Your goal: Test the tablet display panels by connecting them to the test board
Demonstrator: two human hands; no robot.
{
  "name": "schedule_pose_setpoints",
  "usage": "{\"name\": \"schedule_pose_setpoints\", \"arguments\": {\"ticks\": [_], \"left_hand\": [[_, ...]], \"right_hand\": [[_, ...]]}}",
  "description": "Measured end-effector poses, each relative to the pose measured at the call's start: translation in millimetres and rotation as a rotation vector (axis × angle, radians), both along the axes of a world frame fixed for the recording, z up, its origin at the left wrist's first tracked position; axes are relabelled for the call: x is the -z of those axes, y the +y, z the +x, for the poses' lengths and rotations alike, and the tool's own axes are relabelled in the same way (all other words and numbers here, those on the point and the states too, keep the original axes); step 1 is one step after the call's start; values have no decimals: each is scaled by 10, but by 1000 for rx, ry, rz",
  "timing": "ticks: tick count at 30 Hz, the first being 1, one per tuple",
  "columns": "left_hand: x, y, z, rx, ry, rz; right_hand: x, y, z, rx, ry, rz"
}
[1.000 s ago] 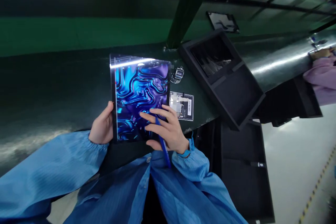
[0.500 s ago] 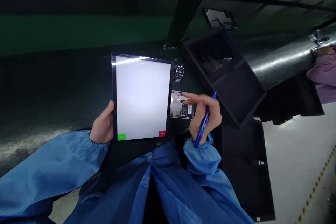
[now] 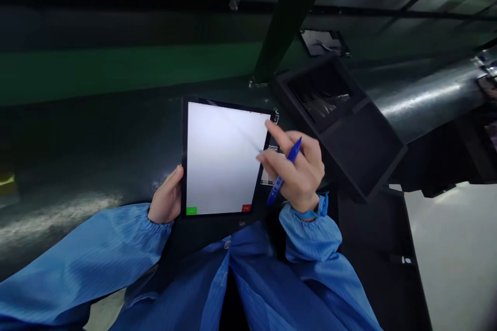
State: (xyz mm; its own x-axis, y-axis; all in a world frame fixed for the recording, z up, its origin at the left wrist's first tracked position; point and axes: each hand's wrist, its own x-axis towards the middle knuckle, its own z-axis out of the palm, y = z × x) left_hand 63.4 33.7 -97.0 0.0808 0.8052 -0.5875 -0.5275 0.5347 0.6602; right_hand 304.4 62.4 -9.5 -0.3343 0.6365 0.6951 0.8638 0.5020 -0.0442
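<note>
A tablet [image 3: 221, 160] with a lit white screen is tilted up in front of me. Its screen bears a green box [image 3: 191, 211] at lower left and a red box [image 3: 246, 208] at lower right. My left hand [image 3: 166, 197] grips the tablet's left edge, thumb in front. Tucked in my right hand [image 3: 303, 173] is a blue marker pen [image 3: 275, 191]. The index finger stretches over the screen's upper right edge; whether it touches the glass I cannot tell. Partly hidden behind the tablet and hand is a flat piece with printed labels [image 3: 267, 176].
A black divided tray [image 3: 365, 139] lies to the right, with clear plastic film in one compartment. Behind it rests a light sheet or panel [image 3: 322, 42]. A dark green post [image 3: 277, 26] rises at the bench's back. A small metal device [image 3: 276, 115] peeks out beside the tablet.
My right hand has moved up and left from beside the tablet to over its right edge, the marker still in it. The view has shifted, and small red marks now show along the screen's top.
</note>
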Motion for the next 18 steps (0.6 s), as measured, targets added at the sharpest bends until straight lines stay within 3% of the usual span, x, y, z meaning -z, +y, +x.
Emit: {"name": "schedule_pose_setpoints", "arguments": {"ticks": [4, 13, 18], "left_hand": [[-42, 15, -7, 6, -29, 5], [-45, 29, -39, 62, -58, 72], [-81, 40, -11, 34, -14, 61]], "right_hand": [[-49, -209, 47, -158, -109, 65], [-6, -411, 127, -185, -63, -5], [-123, -454, 227, -212, 79, -84]]}}
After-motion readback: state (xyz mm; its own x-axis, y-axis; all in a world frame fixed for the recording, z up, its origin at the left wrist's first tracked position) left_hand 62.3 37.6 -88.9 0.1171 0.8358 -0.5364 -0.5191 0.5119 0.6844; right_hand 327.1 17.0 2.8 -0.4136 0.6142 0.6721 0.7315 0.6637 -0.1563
